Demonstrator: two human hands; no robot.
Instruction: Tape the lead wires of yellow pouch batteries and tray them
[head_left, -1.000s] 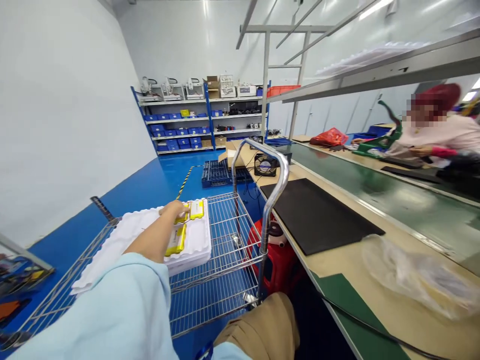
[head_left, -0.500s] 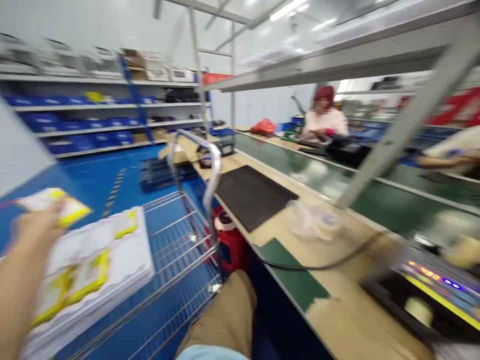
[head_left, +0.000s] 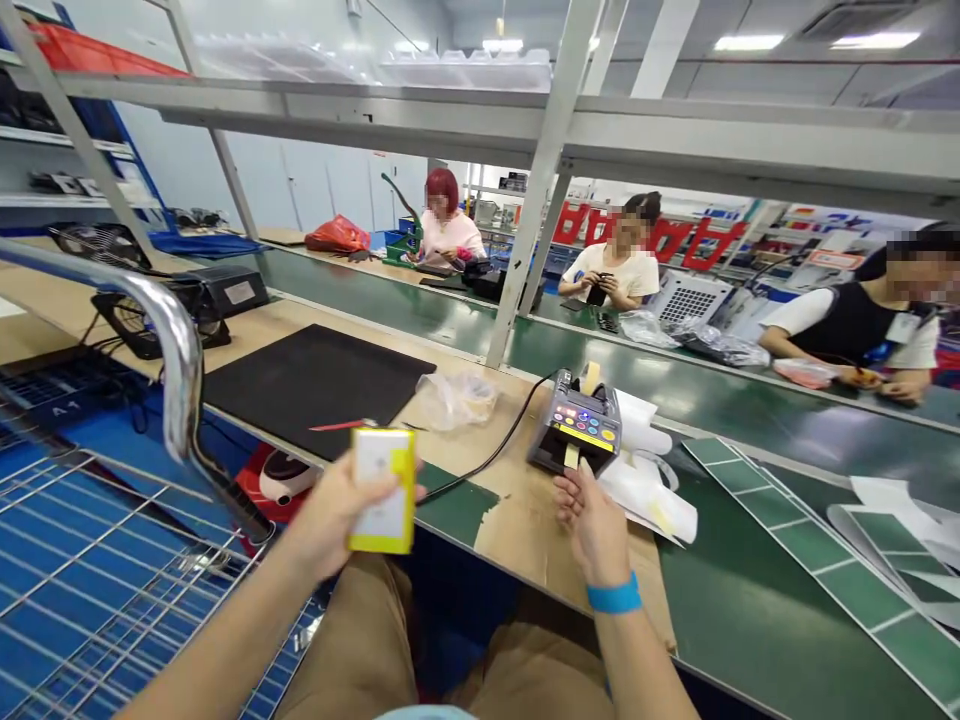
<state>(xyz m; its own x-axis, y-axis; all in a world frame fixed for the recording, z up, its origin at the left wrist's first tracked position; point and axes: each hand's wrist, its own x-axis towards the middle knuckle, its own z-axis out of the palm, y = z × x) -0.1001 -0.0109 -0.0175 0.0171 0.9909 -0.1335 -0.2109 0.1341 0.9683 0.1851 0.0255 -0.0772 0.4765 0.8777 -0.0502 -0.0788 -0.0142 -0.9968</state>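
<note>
My left hand [head_left: 337, 515] is closed around a flat white battery pack [head_left: 384, 490] with yellow edges, held upright above my lap. A thin red lead sticks out from its top left side. My right hand [head_left: 589, 510], with a blue band on the wrist, pinches the end of a short strip of tape [head_left: 571, 457] at the front slot of an electric tape dispenser [head_left: 576, 415]. The dispenser stands on the bench with its display lit. A roll of yellowish tape [head_left: 591, 377] shows at its top.
A black mat [head_left: 322, 375] and a crumpled plastic bag [head_left: 457, 398] lie on the bench. White label sheets [head_left: 660, 495] are right of the dispenser. At left stands a wire cart [head_left: 97, 560] with a chrome handle [head_left: 176, 370]. Three people sit across the green conveyor [head_left: 390, 300].
My view has swung right, from the cart to the bench. The battery pack has come from over the cart to in front of me. My right hand has come into view at the tape.
</note>
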